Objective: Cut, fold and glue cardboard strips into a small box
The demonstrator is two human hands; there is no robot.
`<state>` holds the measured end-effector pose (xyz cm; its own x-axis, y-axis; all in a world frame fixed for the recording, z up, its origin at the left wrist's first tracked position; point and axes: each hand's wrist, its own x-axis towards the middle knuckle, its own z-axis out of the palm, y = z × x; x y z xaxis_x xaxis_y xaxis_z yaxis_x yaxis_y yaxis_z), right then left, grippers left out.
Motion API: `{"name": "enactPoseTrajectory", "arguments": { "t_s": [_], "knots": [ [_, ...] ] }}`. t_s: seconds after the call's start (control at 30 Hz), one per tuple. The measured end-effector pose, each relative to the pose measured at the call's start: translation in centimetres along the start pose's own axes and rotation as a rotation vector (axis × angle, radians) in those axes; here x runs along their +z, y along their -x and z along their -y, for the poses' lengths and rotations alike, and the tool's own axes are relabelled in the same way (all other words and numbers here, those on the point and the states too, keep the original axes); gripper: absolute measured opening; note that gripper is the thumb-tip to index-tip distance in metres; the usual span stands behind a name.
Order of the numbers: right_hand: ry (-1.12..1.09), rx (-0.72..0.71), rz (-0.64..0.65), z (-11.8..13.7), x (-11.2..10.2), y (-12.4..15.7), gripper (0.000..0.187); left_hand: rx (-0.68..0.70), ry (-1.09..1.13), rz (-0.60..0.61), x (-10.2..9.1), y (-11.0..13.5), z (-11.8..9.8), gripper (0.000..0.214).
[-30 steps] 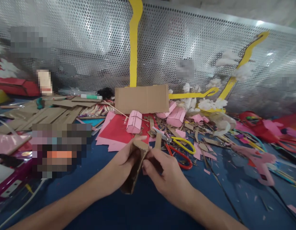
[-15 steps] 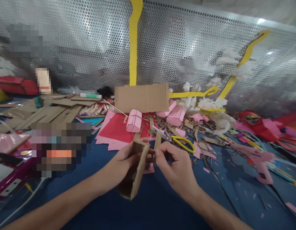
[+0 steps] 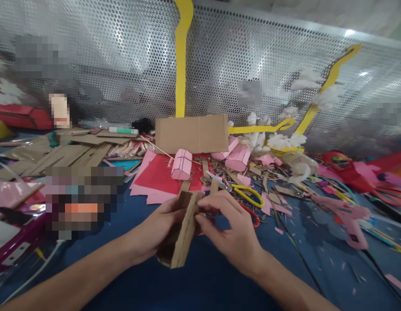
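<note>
A small folded cardboard box (image 3: 183, 235) hangs tilted above the blue tabletop, its hollow side facing left. My left hand (image 3: 160, 224) is closed around it, with fingers reaching inside where I cannot see them. On the box's right wall, my right hand (image 3: 228, 220) presses with bent thumb and fingertips near the upper edge. A narrow cardboard strip (image 3: 214, 187) shows just beyond the right fingers; whether it joins the box I cannot tell. Scissors (image 3: 249, 194) with yellow and red handles lie behind my right hand.
A larger cardboard piece (image 3: 192, 134) stands at the back before a perforated metal screen (image 3: 220, 56). Pink paper rolls (image 3: 181, 165), red sheets (image 3: 155, 175) and scraps lie ahead. A pink glue gun (image 3: 346, 214) rests at right, stacked cardboard (image 3: 61, 155) at left.
My right hand has shifted slightly left, and its fingers have moved onto the box's right wall. The box has tilted and moved a little left. More of the scissors' red handle shows.
</note>
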<state>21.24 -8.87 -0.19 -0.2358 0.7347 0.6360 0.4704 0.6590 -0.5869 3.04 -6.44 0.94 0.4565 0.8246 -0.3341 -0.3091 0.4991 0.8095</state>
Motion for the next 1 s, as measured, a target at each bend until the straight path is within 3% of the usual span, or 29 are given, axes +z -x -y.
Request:
{"name": "enactPoseTrajectory", "arguments": {
  "t_s": [0.2,0.53,0.83,1.0],
  "knots": [
    [-0.003,-0.019,-0.005,-0.14,0.27,0.0,0.012,-0.002,-0.067,0.007,-0.2,-0.16,0.68,0.037],
    [-0.007,0.036,0.126,0.24,0.02,0.05,0.015,-0.002,-0.034,0.004,-0.13,-0.2,0.44,0.033],
    [0.007,0.07,-0.036,-0.25,-0.22,0.12,0.015,0.029,0.023,0.053,-0.75,-0.67,0.41,0.017],
    [-0.016,0.075,0.005,-0.3,0.01,0.26,0.012,0.046,-0.035,0.037,-0.86,-0.77,0.49,0.02]
  ]
}}
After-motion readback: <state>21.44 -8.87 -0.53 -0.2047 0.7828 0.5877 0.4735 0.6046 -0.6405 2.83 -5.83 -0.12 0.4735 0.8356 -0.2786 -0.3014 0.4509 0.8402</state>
